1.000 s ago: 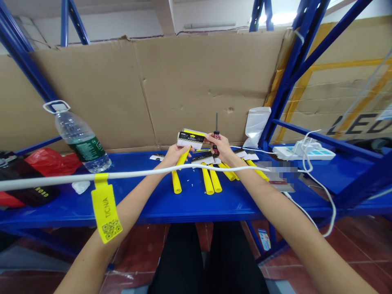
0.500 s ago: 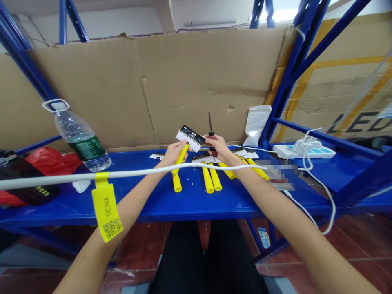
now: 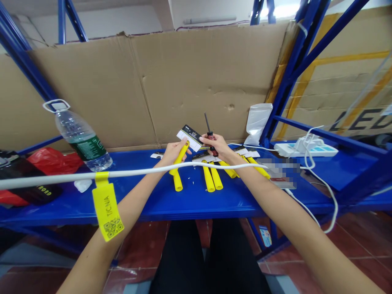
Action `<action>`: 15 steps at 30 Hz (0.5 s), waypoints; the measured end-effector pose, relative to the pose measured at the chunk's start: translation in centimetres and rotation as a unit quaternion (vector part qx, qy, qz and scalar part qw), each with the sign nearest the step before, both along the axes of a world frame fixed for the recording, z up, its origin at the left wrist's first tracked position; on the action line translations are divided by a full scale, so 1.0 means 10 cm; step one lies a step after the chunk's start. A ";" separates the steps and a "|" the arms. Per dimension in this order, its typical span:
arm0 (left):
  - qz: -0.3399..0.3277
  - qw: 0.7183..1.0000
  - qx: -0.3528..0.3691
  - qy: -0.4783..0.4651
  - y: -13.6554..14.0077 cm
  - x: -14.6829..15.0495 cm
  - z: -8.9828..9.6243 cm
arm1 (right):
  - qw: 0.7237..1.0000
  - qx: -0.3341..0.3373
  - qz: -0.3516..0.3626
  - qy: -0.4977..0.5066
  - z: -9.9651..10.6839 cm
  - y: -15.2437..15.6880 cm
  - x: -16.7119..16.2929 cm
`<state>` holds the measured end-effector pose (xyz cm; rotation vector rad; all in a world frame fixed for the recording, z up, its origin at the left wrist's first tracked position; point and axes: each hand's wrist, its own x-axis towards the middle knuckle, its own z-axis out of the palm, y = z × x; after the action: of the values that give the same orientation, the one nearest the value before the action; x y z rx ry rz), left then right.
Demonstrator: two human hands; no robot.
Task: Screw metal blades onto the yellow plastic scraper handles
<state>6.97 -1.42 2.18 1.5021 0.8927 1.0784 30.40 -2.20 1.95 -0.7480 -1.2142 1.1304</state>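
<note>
"The screwdriver [image 3: 210, 135] had tipped leftward, gripped by the right hand's fingers [image 3: 211, 139]."
"And the left hand [image 3: 173, 153]?"
"Its fingers gripped a yellow tube [image 3: 180, 157], a card [image 3: 189, 136] between both hands' fingertips; steadiness seemed wise."

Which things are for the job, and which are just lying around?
Likely for the job:
yellow tube in the left hand
printed card
screwdriver in the right hand
more yellow tubes

Probably just lying around:
water bottle
crumpled red plastic
power strip

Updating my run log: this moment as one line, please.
Left hand: holds yellow tube | Right hand: holds screwdriver, shaft up | Printed card: between hands | Blue shelf: more yellow tubes
</note>
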 end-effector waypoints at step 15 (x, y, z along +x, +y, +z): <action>0.088 0.970 0.216 0.065 0.06 -0.10 -0.02 | 0.993 0.022 -0.113 0.030 0.02 0.07 0.06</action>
<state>5.95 -0.79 1.98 1.8956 0.9341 1.3812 31.00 -1.53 2.16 -0.7914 -1.0710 0.9294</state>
